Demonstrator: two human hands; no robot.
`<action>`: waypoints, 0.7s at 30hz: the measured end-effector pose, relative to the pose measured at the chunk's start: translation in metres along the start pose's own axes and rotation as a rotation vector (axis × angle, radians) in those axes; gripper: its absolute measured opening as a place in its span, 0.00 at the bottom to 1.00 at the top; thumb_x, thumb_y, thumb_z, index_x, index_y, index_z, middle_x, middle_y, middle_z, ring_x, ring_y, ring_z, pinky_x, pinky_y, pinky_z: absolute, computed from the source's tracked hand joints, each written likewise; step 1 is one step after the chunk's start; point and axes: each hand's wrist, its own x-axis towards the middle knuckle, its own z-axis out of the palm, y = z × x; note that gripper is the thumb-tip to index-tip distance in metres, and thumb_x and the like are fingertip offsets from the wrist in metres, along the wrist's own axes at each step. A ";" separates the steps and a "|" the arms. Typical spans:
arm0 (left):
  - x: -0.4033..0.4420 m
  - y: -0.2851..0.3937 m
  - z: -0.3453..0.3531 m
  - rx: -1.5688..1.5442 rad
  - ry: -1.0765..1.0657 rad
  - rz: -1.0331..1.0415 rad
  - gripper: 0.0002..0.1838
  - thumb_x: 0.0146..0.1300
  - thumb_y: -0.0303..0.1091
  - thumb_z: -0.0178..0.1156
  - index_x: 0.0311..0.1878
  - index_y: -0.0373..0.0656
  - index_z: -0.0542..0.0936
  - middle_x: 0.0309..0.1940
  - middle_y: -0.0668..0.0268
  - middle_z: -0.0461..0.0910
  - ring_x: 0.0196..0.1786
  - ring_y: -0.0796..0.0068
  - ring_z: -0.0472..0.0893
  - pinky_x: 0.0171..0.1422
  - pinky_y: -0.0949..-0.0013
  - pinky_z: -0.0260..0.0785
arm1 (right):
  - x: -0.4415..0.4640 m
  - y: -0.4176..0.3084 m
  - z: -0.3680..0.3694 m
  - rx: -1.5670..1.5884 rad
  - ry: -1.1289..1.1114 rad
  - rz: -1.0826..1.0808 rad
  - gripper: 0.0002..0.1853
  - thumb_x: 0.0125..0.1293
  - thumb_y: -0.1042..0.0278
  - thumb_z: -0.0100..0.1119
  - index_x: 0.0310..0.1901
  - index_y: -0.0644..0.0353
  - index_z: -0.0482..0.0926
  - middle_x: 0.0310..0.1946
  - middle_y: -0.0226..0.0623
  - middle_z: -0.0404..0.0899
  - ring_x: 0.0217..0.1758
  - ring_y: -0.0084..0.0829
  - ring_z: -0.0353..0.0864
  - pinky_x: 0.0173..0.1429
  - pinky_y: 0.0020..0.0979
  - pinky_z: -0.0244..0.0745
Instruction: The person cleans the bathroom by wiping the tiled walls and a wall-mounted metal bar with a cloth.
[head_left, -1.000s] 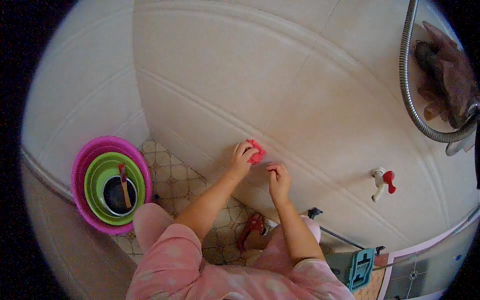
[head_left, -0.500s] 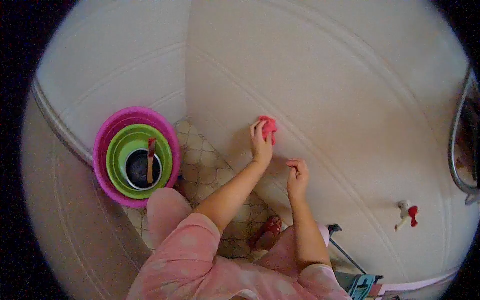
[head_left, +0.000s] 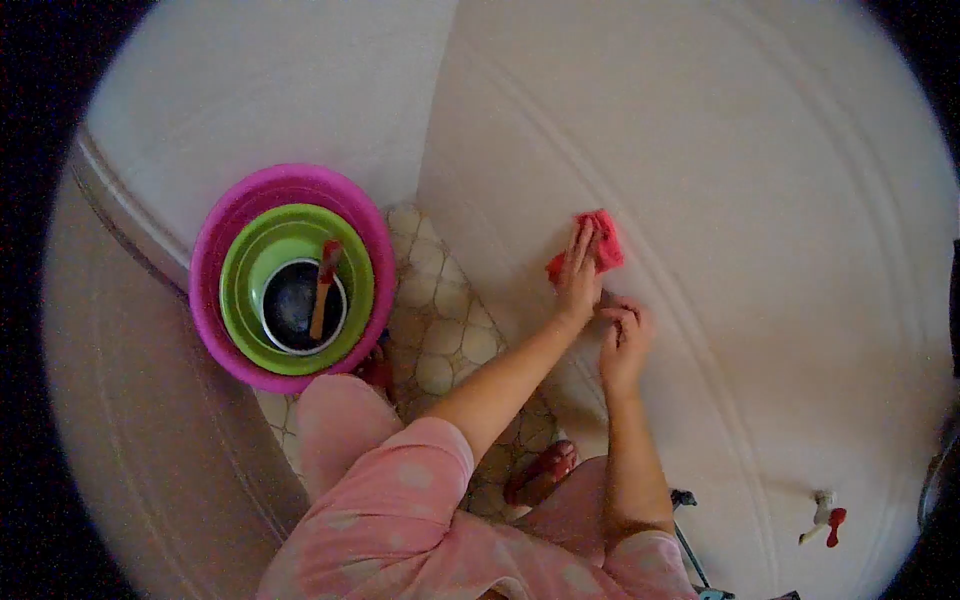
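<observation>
Cloth (head_left: 608,246), pink, sits on the wall (head_left: 780,250), under the left hand (head_left: 579,278), which holds it there with fingers stretched over it. Right hand (head_left: 626,342) is just beside the left wrist, fingers curled; can't tell if it grips anything. Brush (head_left: 322,290) lies across a white-rimmed bowl (head_left: 344,305) inside nested green (head_left: 243,262) and magenta basins (head_left: 209,270), left.

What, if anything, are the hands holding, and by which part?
Left hand presses a pink cloth to the wall by its outer face; right hand: cannot tell.
</observation>
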 end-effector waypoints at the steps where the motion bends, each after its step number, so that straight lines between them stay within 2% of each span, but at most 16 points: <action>1: 0.006 -0.005 -0.002 0.025 0.020 -0.054 0.27 0.57 0.30 0.55 0.61 0.37 0.64 0.66 0.54 0.55 0.67 0.53 0.59 0.67 0.56 0.55 | 0.001 -0.001 0.002 -0.041 -0.001 -0.026 0.11 0.47 0.88 0.48 0.30 0.63 0.76 0.41 0.41 0.74 0.46 0.39 0.73 0.50 0.34 0.68; 3: 0.013 -0.042 0.008 -0.244 -0.110 -0.455 0.22 0.61 0.33 0.52 0.58 0.35 0.66 0.63 0.51 0.58 0.62 0.51 0.62 0.64 0.57 0.57 | 0.000 0.000 0.009 -0.018 -0.016 0.022 0.10 0.46 0.84 0.52 0.31 0.59 0.76 0.41 0.39 0.76 0.46 0.41 0.73 0.52 0.37 0.66; 6: 0.027 -0.105 0.018 -0.442 -0.104 -0.840 0.19 0.65 0.36 0.48 0.54 0.34 0.68 0.56 0.47 0.64 0.56 0.49 0.67 0.60 0.58 0.59 | -0.002 0.003 0.011 -0.072 -0.039 0.012 0.11 0.45 0.82 0.54 0.31 0.57 0.77 0.42 0.39 0.77 0.46 0.41 0.74 0.52 0.38 0.65; 8: 0.022 -0.147 0.034 -0.440 0.046 -0.889 0.18 0.66 0.38 0.46 0.52 0.34 0.69 0.52 0.46 0.67 0.53 0.48 0.69 0.58 0.57 0.60 | -0.006 0.011 0.011 -0.104 -0.056 -0.003 0.10 0.45 0.82 0.55 0.32 0.58 0.77 0.42 0.39 0.77 0.46 0.41 0.74 0.52 0.38 0.65; 9: 0.008 -0.174 0.052 -0.410 0.154 -0.847 0.18 0.66 0.38 0.46 0.51 0.33 0.69 0.50 0.45 0.69 0.52 0.48 0.69 0.58 0.57 0.60 | -0.010 0.018 0.013 -0.109 -0.066 0.002 0.10 0.45 0.82 0.55 0.32 0.58 0.77 0.42 0.39 0.77 0.46 0.41 0.74 0.51 0.38 0.65; 11: -0.017 -0.185 0.063 -0.231 0.306 -0.774 0.18 0.66 0.38 0.46 0.51 0.33 0.69 0.48 0.46 0.71 0.51 0.47 0.70 0.58 0.56 0.60 | -0.016 0.021 0.014 -0.118 -0.101 0.027 0.10 0.45 0.82 0.54 0.32 0.58 0.76 0.42 0.39 0.77 0.46 0.41 0.74 0.51 0.38 0.65; 12: -0.035 -0.191 0.067 -0.193 0.312 -0.776 0.18 0.66 0.38 0.45 0.51 0.33 0.69 0.47 0.46 0.71 0.51 0.48 0.70 0.57 0.57 0.60 | -0.016 0.018 0.013 -0.124 -0.126 0.045 0.10 0.46 0.82 0.54 0.32 0.59 0.76 0.42 0.39 0.76 0.46 0.41 0.74 0.52 0.38 0.65; 13: -0.057 -0.193 0.070 -0.171 0.303 -0.783 0.18 0.66 0.39 0.45 0.51 0.34 0.69 0.47 0.47 0.71 0.51 0.49 0.70 0.57 0.57 0.60 | -0.018 0.018 0.010 -0.125 -0.146 0.065 0.10 0.46 0.82 0.54 0.32 0.59 0.76 0.43 0.40 0.76 0.46 0.42 0.74 0.52 0.39 0.65; 16: -0.142 -0.187 0.075 -0.253 0.075 -0.982 0.19 0.66 0.40 0.44 0.51 0.35 0.69 0.47 0.49 0.71 0.50 0.51 0.70 0.56 0.58 0.60 | -0.023 0.021 0.005 -0.152 -0.196 0.070 0.10 0.47 0.82 0.53 0.33 0.60 0.76 0.43 0.41 0.76 0.45 0.42 0.74 0.48 0.37 0.69; 19: -0.220 -0.153 0.082 -0.272 -0.108 -1.089 0.20 0.66 0.42 0.44 0.51 0.35 0.69 0.46 0.51 0.71 0.49 0.54 0.70 0.56 0.58 0.60 | -0.030 0.030 0.009 -0.011 -0.175 0.161 0.10 0.49 0.89 0.47 0.31 0.65 0.73 0.42 0.39 0.74 0.39 0.32 0.73 0.41 0.27 0.69; 21: -0.257 -0.113 0.084 -0.285 -0.224 -1.121 0.20 0.66 0.42 0.43 0.51 0.36 0.69 0.46 0.52 0.71 0.49 0.55 0.70 0.55 0.59 0.61 | -0.029 0.024 0.005 0.038 -0.147 0.145 0.11 0.50 0.90 0.46 0.32 0.65 0.73 0.42 0.39 0.74 0.40 0.31 0.73 0.41 0.25 0.69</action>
